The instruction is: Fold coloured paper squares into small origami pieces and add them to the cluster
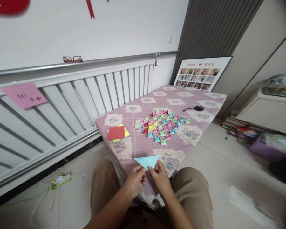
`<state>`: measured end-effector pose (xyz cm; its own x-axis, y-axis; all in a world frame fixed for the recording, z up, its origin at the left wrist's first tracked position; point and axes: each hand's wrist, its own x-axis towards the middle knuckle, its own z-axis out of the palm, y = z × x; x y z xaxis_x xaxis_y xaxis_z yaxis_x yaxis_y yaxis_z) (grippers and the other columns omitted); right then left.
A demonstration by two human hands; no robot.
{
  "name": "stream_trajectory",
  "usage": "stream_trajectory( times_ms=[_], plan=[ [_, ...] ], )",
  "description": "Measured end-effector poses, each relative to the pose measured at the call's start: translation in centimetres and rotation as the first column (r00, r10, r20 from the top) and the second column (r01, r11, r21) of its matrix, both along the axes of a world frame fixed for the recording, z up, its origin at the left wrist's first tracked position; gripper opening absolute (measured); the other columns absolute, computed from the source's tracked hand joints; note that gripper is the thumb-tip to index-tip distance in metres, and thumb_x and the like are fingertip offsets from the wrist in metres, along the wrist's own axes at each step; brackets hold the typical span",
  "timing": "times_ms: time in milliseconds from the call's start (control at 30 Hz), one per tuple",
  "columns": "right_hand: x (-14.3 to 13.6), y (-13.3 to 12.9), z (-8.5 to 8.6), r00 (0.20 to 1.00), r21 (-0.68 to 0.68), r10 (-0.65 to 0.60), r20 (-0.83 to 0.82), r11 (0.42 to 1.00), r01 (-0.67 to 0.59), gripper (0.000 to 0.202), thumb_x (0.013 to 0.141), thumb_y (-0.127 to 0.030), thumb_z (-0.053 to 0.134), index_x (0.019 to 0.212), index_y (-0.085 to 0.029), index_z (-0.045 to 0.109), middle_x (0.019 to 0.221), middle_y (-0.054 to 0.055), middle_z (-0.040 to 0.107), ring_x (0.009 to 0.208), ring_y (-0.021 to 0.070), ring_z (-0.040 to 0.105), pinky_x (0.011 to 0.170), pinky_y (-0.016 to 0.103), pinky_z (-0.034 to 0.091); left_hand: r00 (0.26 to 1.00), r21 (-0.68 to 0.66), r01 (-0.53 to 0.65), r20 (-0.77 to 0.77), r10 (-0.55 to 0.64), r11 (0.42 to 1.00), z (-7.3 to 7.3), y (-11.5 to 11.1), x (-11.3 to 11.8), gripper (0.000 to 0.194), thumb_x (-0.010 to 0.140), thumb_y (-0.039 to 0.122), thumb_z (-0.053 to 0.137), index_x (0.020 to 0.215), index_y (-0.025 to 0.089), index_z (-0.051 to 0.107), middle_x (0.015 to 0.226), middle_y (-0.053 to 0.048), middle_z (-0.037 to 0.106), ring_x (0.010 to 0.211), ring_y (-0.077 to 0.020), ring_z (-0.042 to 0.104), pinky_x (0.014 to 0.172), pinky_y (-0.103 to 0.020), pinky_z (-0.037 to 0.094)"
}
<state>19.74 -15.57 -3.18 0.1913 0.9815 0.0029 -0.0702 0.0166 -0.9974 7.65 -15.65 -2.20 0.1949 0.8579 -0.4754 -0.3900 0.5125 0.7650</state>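
Observation:
A light blue paper (pixel 147 161), folded into a triangle with its point toward me, is held above the near part of the table. My left hand (pixel 136 180) pinches its lower left edge, fingers closed. On the lower right edge, my right hand (pixel 160 175) grips the same paper between thumb and fingers. Beyond it, rows of small folded paper pieces (pixel 163 126) in several colours stand on the flowered tablecloth (pixel 135 143). To their left lies a stack of square sheets, with a red sheet (pixel 116 132) on top and yellow ones below.
A black corded object (pixel 198 108) lies on the table's right part. Behind the table leans a framed photo board (pixel 202 73). A white radiator (pixel 85 98) runs along the left, with glasses (pixel 72 59) on its pipe. A power strip (pixel 61 180) and cables lie on the floor.

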Motion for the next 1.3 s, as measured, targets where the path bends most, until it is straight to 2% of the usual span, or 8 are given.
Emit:
stream_trajectory(
  times_ms=[167, 400, 567, 733, 867, 1000, 1167, 1300],
  plan=[
    [-0.2, -1.4, 0.4, 0.992, 0.050, -0.001, 0.125, 0.999, -0.005, 0.038, 0.077, -0.046, 0.060, 0.104, -0.021, 0.049, 0.076, 0.000, 0.062, 0.070, 0.0177, 0.059, 0.067, 0.030, 0.048, 0.992, -0.038, -0.011, 0.126, 0.016, 0.999, 1.2, -0.7, 0.5, 0.058, 0.047, 0.049, 0.087, 0.080, 0.015, 0.053, 0.060, 0.007, 0.052, 0.048, -0.0046, 0.045, 0.047, -0.018, 0.028],
    [-0.6, -2.9, 0.6, 0.957, 0.023, -0.010, 0.290, 1.000, 0.003, 0.028, 0.078, -0.047, 0.059, 0.085, -0.020, 0.057, 0.069, -0.001, 0.057, 0.063, 0.0151, 0.051, 0.061, 0.027, 0.043, 0.992, -0.013, 0.015, 0.124, -0.013, 1.000, 1.9, -1.0, -0.4, 0.053, 0.050, 0.044, 0.086, 0.082, 0.015, 0.054, 0.064, 0.004, 0.058, 0.050, -0.0054, 0.049, 0.048, -0.018, 0.030],
    [-0.7, -3.5, 2.0, 0.958, 0.017, -0.027, 0.285, 1.000, 0.023, 0.032, 0.076, -0.052, 0.061, 0.077, -0.020, 0.057, 0.063, -0.002, 0.054, 0.059, 0.0141, 0.049, 0.058, 0.026, 0.043, 0.989, 0.035, 0.063, 0.135, -0.067, 0.997, 2.5, -1.1, -0.3, 0.050, 0.052, 0.043, 0.084, 0.081, 0.014, 0.055, 0.064, 0.002, 0.059, 0.052, -0.0068, 0.051, 0.050, -0.019, 0.033],
    [1.1, -3.9, 1.9, 0.953, 0.011, 0.066, 0.296, 0.997, -0.072, 0.032, 0.079, -0.051, 0.060, 0.084, -0.020, 0.058, 0.074, 0.002, 0.060, 0.070, 0.0162, 0.056, 0.067, 0.027, 0.047, 0.990, 0.121, 0.115, 0.066, -0.123, 0.986, 2.2, -0.5, -0.8, 0.046, 0.060, 0.045, 0.080, 0.085, 0.014, 0.058, 0.071, 0.000, 0.062, 0.056, -0.0088, 0.054, 0.054, -0.022, 0.038],
    [3.3, -4.0, 2.0, 0.975, -0.018, -0.008, 0.223, 1.000, 0.012, 0.040, 0.081, -0.055, 0.057, 0.100, -0.020, 0.060, 0.089, 0.005, 0.064, 0.079, 0.0183, 0.059, 0.072, 0.029, 0.049, 0.986, 0.157, 0.167, -0.047, -0.161, 0.973, 1.4, 0.1, -1.4, 0.041, 0.065, 0.046, 0.076, 0.085, 0.014, 0.059, 0.072, -0.001, 0.063, 0.064, -0.0127, 0.060, 0.061, -0.025, 0.043],
    [4.4, -3.9, 3.3, 0.991, -0.109, -0.086, 0.104, 0.989, 0.097, 0.044, 0.080, -0.058, 0.057, 0.102, -0.021, 0.061, 0.096, 0.008, 0.066, 0.088, 0.0218, 0.062, 0.073, 0.032, 0.050, 0.967, 0.205, 0.232, -0.150, -0.204, 0.951, 1.0, 0.3, -1.8, 0.035, 0.068, 0.044, 0.073, 0.080, 0.015, 0.059, 0.071, -0.004, 0.065, 0.067, -0.0155, 0.061, 0.066, -0.029, 0.046],
    [3.8, -3.7, 5.8, 0.984, -0.138, 0.101, 0.144, 0.987, -0.081, 0.039, 0.075, -0.055, 0.065, 0.094, -0.021, 0.064, 0.086, 0.004, 0.066, 0.079, 0.0179, 0.061, 0.072, 0.030, 0.050, 0.929, 0.284, 0.353, -0.215, -0.300, 0.892, 1.3, 0.1, -2.4, 0.022, 0.076, 0.037, 0.066, 0.080, 0.017, 0.059, 0.074, -0.004, 0.067, 0.070, -0.0157, 0.062, 0.071, -0.029, 0.047],
    [3.1, -3.8, 6.5, 0.950, -0.151, 0.278, 0.141, 0.954, -0.257, 0.034, 0.078, -0.052, 0.062, 0.089, -0.020, 0.064, 0.083, 0.004, 0.067, 0.079, 0.0180, 0.061, 0.076, 0.031, 0.049, 0.922, 0.289, 0.373, -0.221, -0.318, 0.882, 1.3, -0.1, -2.6, 0.016, 0.076, 0.032, 0.064, 0.083, 0.018, 0.057, 0.074, -0.002, 0.067, 0.070, -0.0151, 0.062, 0.071, -0.028, 0.047]
  ],
)
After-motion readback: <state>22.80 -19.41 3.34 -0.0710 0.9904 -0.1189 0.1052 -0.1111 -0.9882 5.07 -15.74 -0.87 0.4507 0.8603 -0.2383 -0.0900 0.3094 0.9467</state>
